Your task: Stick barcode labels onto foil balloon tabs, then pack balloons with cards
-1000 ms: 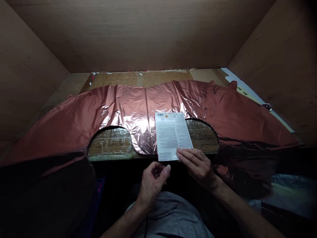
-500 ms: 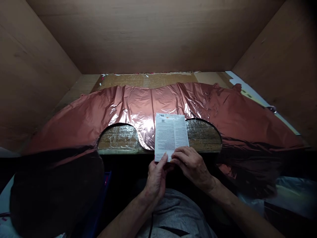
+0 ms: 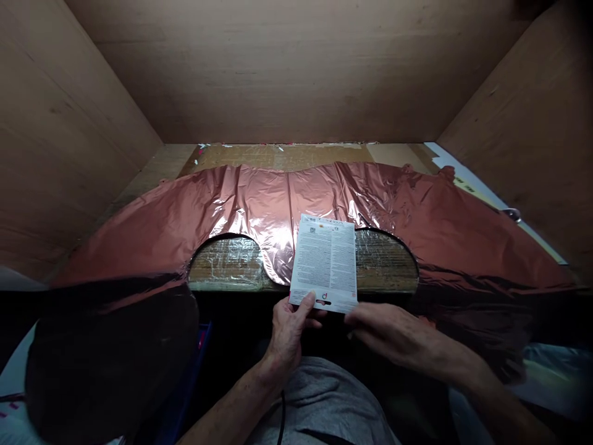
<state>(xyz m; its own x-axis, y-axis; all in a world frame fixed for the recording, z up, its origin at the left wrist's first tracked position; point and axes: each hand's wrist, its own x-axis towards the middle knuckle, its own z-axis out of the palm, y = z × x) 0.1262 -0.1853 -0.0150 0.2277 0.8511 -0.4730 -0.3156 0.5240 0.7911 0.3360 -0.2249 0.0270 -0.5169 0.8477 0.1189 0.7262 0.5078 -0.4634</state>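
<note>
My left hand [image 3: 290,327] grips a white printed packaging card [image 3: 324,262] by its lower left edge, thumb on the front. The card bears fine text, a barcode, a QR code and a hang slot low down. It is upright before me, slightly tilted. By its lower right corner is my right hand [image 3: 393,337], blurred by motion; whether it touches the card is unclear. Behind the card, a large rose-gold foil piece [image 3: 152,228], like a flat foil balloon, lies creased over the table, its two lower ends drooping past the front edge.
Wooden panels [image 3: 306,74] enclose the table at the back and sides. Bare wooden tabletop [image 3: 227,262] shows through the foil's curved gaps. A blue tray edge [image 3: 204,337] is low on the left, and clear plastic [image 3: 556,371] is low on the right.
My right hand has moved right, off the card's bottom edge, uncovering the hang slot. The card tilts a little more, and the whole view has shifted slightly.
</note>
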